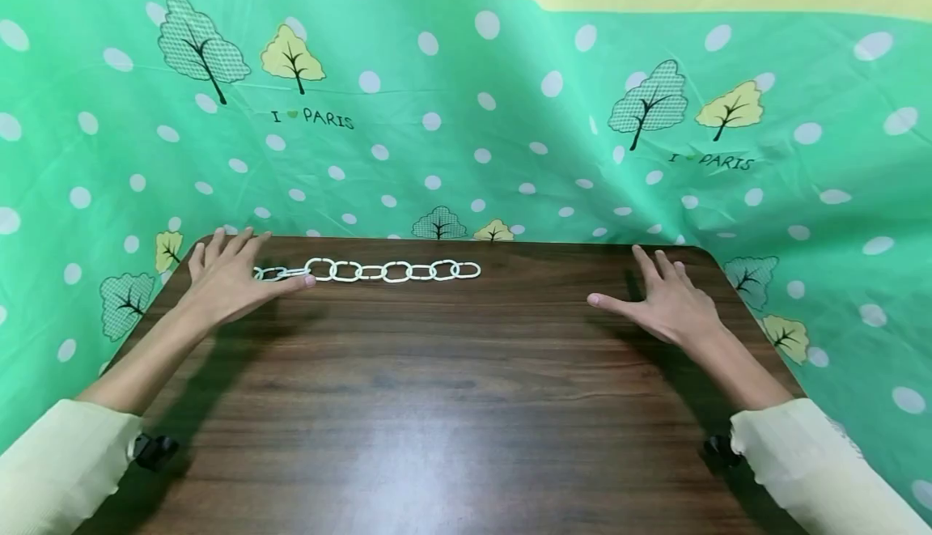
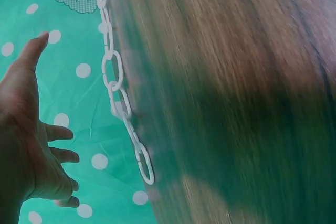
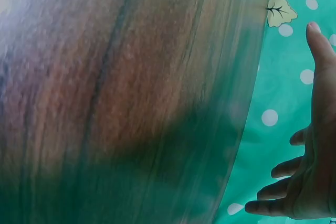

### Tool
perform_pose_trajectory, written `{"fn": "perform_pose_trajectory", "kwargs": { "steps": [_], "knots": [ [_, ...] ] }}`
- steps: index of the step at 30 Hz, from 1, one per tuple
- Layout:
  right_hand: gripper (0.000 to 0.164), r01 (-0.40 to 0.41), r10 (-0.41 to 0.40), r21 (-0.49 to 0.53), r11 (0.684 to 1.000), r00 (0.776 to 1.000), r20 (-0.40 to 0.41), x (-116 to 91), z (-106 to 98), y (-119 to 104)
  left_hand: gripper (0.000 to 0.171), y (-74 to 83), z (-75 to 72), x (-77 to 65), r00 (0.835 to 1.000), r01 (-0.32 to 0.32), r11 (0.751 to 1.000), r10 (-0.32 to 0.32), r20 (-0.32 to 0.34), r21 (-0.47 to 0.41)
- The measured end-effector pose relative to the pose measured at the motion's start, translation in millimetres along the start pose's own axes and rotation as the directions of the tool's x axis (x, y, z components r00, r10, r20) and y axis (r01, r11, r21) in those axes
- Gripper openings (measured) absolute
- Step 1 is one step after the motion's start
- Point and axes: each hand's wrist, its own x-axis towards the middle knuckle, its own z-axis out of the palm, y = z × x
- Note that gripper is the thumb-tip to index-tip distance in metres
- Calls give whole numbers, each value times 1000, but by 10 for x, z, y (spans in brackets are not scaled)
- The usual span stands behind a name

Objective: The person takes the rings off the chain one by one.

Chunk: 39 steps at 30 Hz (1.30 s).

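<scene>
A white chain (image 1: 396,272) of several oval links lies in a line along the table's far edge, left of the middle. My left hand (image 1: 231,274) hovers over the chain's left end with fingers spread, hiding part of it in the head view. In the left wrist view the whole row of chain links (image 2: 113,69) runs along the table edge, apart from the left hand (image 2: 34,129). Near the far right corner my right hand (image 1: 673,302) is held with fingers spread and thumb pointing left. Nothing is in the right hand (image 3: 315,156).
The dark wood-grain table (image 1: 437,373) has rounded far corners. A green dotted curtain (image 1: 466,114) with tree prints hangs right behind its far edge and along both sides. Small black devices sit at the left cuff (image 1: 154,452) and right cuff (image 1: 722,450).
</scene>
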Motion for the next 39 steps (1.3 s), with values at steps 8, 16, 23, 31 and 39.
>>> {"fn": "perform_pose_trajectory", "kwargs": {
  "steps": [8, 16, 23, 31, 39],
  "knots": [
    [135, 10, -10, 7, 1000, 1000, -11, 1, 44, -69, 129, 95, 16, 14, 1000, 5, 1000, -6, -16, -13],
    [133, 7, -7, 15, 1000, 1000, -27, -16, 87, -77, 130, 180, 52, 23, 1000, -8, 1000, 8, 13, -17],
    [132, 24, -23, 21, 999, 999, -38, -10, 103, -114, 126, 225, 63, 5, 999, -29, 999, 30, 13, -37],
    [132, 32, -31, 29, 999, 999, -43, 2, 79, -151, 113, 306, 54, 32, 998, -68, 996, 68, -6, -58],
    [131, 45, -43, 31, 999, 998, -48, 37, 71, -202, 107, 352, 78, 37, 996, -85, 994, 86, 6, -65]
  ]
}}
